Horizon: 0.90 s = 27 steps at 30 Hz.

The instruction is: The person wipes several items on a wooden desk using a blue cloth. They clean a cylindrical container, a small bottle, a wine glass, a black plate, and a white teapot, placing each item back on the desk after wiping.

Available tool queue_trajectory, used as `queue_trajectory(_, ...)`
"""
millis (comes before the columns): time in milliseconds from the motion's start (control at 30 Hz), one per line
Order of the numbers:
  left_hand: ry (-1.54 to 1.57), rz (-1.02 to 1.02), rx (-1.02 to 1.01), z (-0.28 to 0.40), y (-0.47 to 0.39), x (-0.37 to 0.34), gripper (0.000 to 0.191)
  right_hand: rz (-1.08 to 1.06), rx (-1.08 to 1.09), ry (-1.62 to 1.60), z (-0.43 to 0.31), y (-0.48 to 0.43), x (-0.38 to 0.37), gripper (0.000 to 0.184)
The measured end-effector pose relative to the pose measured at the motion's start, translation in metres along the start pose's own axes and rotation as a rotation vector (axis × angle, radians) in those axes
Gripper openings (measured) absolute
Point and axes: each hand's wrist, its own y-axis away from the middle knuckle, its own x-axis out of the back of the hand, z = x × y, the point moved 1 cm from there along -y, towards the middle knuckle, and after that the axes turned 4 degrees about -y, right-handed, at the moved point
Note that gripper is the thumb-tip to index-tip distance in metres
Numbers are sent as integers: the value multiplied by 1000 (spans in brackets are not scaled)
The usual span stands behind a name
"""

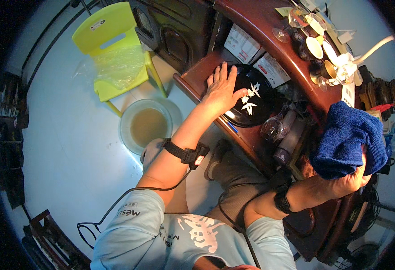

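Observation:
My left hand [220, 88] lies spread over the left part of a round, glossy black plate [248, 119], fingers apart. White figures [249, 99] show on the plate, close to my left thumb; whether they are loose or fixed cannot be told. The plate rests on a dark red wooden shelf [197, 72]. Off to the right, away from the plate, my right hand [352, 179] grips a bunched blue cloth [347, 140], which hides most of its fingers.
Stemmed glasses [298, 18] and small cups [314, 48] crowd the upper wooden top [268, 28] by a lit lamp [346, 72]. Boxes [243, 42], a clear glass [272, 128] and a bottle [285, 152] surround the plate. A basin of cloudy water [150, 126] stands near a green chair [116, 64].

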Motion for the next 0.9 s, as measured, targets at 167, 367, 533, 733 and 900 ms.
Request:
queue_trajectory(167, -47, -17, -38, -3, 3, -7, 78, 259, -90, 172, -5, 4, 3, 34)
queue_trajectory(367, 23, -125, 18, 0, 3, 3, 81, 421, -24, 417, 3, 11, -1, 22)
queue_trajectory(533, 234, 169, -97, 18, 5, 32, 55, 210, -134, 127, 3, 15, -37, 26)
queue_trajectory(733, 1324, 142, -332, 58, 38, 73, 74, -78, -404, 32, 10, 34, -110, 42)
queue_trajectory(900, 1959, 49, -36, 64, 45, 84, 73, -606, -281, 320, 39, 54, -157, 53)
